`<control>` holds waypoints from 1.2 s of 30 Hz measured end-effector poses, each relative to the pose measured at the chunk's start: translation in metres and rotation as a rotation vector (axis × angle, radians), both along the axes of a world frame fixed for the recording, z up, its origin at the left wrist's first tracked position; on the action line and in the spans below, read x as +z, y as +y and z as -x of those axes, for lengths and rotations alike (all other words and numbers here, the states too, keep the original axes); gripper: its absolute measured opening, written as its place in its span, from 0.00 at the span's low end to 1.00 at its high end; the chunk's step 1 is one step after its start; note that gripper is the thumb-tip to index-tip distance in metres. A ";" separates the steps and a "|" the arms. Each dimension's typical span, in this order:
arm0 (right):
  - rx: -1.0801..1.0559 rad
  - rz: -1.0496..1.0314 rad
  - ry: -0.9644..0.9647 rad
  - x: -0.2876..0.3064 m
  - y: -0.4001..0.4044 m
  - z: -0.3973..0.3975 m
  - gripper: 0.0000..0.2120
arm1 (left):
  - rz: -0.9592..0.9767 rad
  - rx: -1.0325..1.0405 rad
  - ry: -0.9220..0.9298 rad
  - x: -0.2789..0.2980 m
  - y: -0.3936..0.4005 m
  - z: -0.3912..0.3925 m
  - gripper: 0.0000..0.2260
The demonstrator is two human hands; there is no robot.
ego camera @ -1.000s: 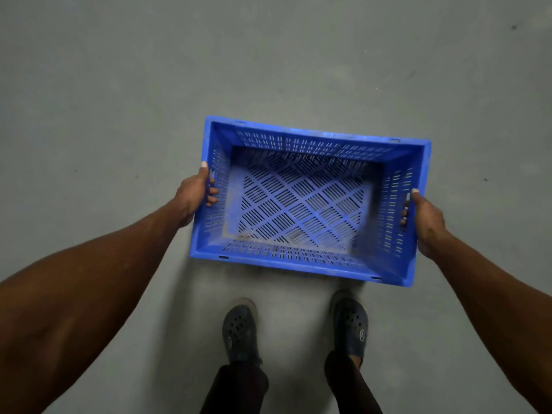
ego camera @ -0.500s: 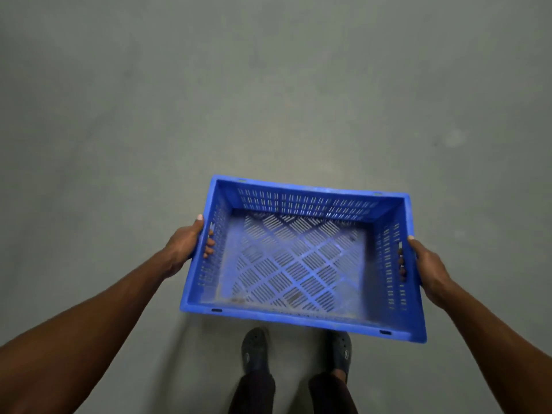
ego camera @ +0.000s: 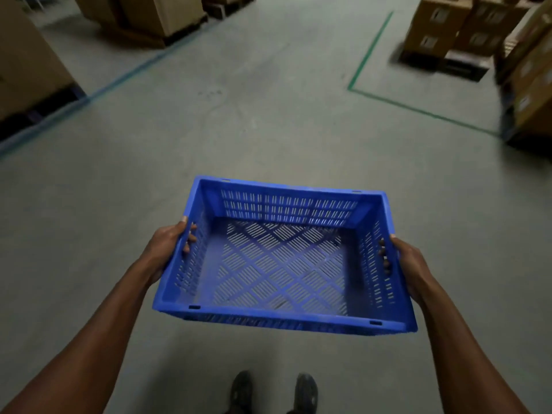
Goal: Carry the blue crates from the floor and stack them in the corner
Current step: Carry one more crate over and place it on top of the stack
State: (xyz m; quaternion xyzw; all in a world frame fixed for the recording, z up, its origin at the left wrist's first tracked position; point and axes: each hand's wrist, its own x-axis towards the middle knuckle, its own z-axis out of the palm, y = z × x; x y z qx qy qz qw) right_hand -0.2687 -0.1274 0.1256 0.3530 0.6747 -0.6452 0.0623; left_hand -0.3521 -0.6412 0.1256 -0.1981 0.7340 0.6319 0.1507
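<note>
An empty blue slotted crate (ego camera: 280, 261) hangs in the air in front of me, well above the grey floor, its open top facing up. My left hand (ego camera: 167, 249) grips its left side wall, fingers hooked through the handle slot. My right hand (ego camera: 409, 264) grips the right side wall the same way, fingertips showing inside. No other blue crate or stack is in view.
Cardboard boxes on pallets stand at the far left (ego camera: 27, 64), the top middle (ego camera: 149, 16) and the right (ego camera: 466, 31). A green floor line (ego camera: 370, 52) marks a bay on the right, a blue line (ego camera: 119, 79) runs on the left. My feet (ego camera: 274, 392) are below the crate.
The crate has been lifted higher off the floor in both hands. My view has tipped up from bare floor to the aisle with boxes and floor lines.
</note>
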 end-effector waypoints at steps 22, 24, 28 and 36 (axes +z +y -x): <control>0.626 0.083 0.124 0.117 -0.201 0.067 0.22 | -0.099 0.676 0.179 0.104 -0.137 -0.263 0.21; 0.747 0.100 0.105 0.116 -0.239 0.067 0.21 | -0.100 0.781 0.180 0.102 -0.145 -0.312 0.21; 0.968 0.148 0.068 0.116 -0.319 0.047 0.18 | -0.092 1.003 0.193 0.102 -0.151 -0.412 0.20; 1.399 0.182 0.021 0.128 -0.490 -0.057 0.18 | -0.074 1.450 0.263 0.110 -0.137 -0.620 0.18</control>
